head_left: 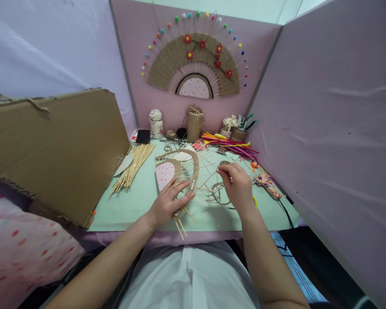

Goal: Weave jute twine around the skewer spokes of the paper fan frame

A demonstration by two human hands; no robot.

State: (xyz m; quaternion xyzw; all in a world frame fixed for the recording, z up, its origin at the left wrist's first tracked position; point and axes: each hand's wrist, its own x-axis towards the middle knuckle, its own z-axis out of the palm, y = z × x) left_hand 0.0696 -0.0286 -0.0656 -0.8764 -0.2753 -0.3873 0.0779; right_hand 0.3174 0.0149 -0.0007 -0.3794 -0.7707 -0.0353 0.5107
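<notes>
A half-made woven fan (pixel 195 165) lies on the table, with thin wooden sticks spreading out from a half-round centre of pink spotted cloth (pixel 165 174). Brown twine is woven across the sticks in a curved band. My left hand (pixel 172 199) rests on the fan's near side, palm down with fingers outstretched. To the right of the fan, my right hand (pixel 239 184) is raised a little, thumb and forefinger pinched on a strand of twine that runs toward the weaving. Loose loops of twine (pixel 216 195) lie on the table beside and below this hand.
Bundled wooden sticks (pixel 135 167) lie left, beside a large cardboard sheet (pixel 58 150). A glue gun (pixel 268 185) with a cord lies right. Coloured pipe cleaners (pixel 228 143), a white bottle (pixel 156 124) and a twine roll (pixel 195 124) stand behind. A finished fan (pixel 167 64) hangs on the back panel.
</notes>
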